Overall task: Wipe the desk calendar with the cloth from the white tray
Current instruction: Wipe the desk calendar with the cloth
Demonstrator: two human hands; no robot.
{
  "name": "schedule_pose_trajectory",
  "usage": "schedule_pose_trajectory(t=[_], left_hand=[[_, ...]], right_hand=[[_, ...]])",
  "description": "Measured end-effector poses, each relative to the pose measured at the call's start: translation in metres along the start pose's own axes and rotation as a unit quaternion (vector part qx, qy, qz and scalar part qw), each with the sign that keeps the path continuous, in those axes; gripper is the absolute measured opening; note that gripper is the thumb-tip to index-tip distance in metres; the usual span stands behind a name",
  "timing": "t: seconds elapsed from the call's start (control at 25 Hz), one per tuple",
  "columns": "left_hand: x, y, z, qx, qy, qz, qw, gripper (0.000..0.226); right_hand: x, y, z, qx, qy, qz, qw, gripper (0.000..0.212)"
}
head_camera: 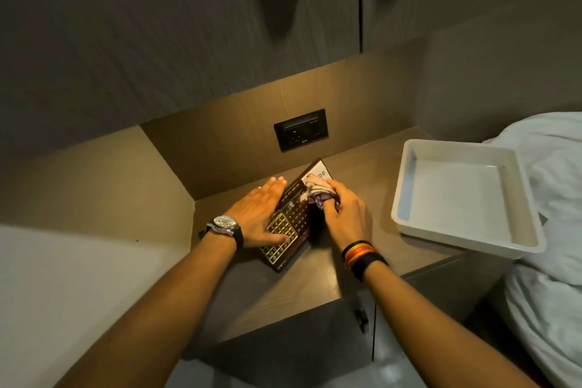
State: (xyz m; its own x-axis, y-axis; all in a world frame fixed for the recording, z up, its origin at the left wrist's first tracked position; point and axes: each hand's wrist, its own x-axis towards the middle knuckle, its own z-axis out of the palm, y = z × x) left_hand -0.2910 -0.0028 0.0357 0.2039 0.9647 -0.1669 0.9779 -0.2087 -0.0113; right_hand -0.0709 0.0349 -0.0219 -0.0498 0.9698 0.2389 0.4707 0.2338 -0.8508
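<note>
A dark desk calendar (291, 217) with a gold grid and white numbers lies tilted on the brown bedside counter (356, 173). My left hand (258, 211) rests flat on its left edge, thumb pressing the gold grid. My right hand (345, 214) is bunched around a small striped cloth (316, 190) and presses it onto the upper part of the calendar, near its white corner. The white tray (409, 198) stands to the right with nothing in it.
A black socket plate (300, 129) sits in the back panel behind the calendar. White bedding (554, 198) lies right of the tray, which overhangs the counter's right edge. A cabinet door with a dark handle (362, 318) is below the counter.
</note>
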Motion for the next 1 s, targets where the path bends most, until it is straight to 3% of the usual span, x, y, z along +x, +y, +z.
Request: schedule_pose_trajectory(t=[0.2, 0.4, 0.52, 0.72, 0.84, 0.92, 1.0], left_hand=[[0.001, 0.002, 0.011, -0.046, 0.040, 0.006, 0.998, 0.134], [0.003, 0.001, 0.018, -0.046, 0.053, 0.008, 0.997, 0.134], [0.004, -0.001, 0.020, -0.063, 0.053, 0.005, 0.997, 0.135], [0.004, -0.004, 0.021, -0.096, 0.056, 0.013, 0.994, 0.136], [0.005, -0.003, 0.022, -0.087, 0.064, 0.015, 0.994, 0.136], [0.005, -0.003, 0.023, -0.089, 0.064, 0.011, 0.994, 0.135], [0.005, -0.004, 0.024, -0.094, 0.067, 0.010, 0.993, 0.136]], right_hand=[[-0.031, -0.001, 0.040, -0.038, -0.009, -0.009, 0.999, 0.049], [-0.033, 0.004, 0.067, -0.107, -0.026, -0.066, 0.992, 0.085], [-0.030, -0.001, 0.069, -0.085, -0.009, -0.053, 0.995, 0.086], [-0.061, 0.011, 0.073, -0.105, -0.038, -0.146, 0.983, 0.087], [-0.039, -0.003, 0.075, -0.065, 0.036, -0.035, 0.997, 0.084], [-0.031, -0.012, 0.078, -0.070, 0.013, -0.028, 0.997, 0.089], [-0.043, -0.007, 0.082, -0.101, -0.047, -0.098, 0.989, 0.094]])
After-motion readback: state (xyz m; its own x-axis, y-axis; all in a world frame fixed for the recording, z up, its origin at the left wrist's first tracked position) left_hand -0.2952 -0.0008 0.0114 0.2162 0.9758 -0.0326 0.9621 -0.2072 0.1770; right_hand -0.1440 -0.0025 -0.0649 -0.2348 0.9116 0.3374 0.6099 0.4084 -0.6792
